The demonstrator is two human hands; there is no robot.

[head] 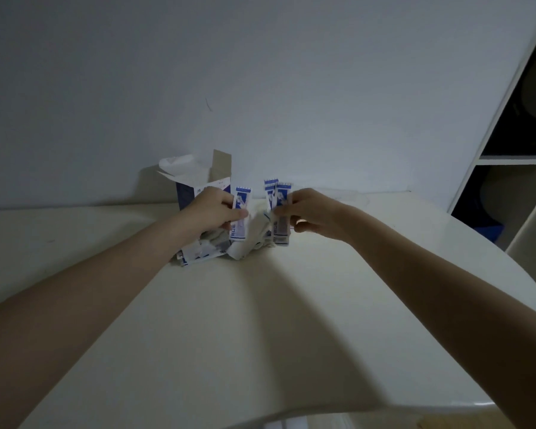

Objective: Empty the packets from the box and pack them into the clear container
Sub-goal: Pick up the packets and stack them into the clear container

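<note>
My left grip [212, 209] pinches one blue-and-white packet [240, 214] upright, thumb across its front; my right grip [304, 212] holds a small bunch of packets [279, 212] upright — fingers curled round them. Both sit just in front of the opened box [198, 187], which stands at the back of the pale surface [260, 320] against the wall, flaps up. Loose packets [205, 252] lie heaped in front of the box, under my left grip. The clear container — I can't make it out for certain. White shelves [514, 156] stand well right of the box.
</note>
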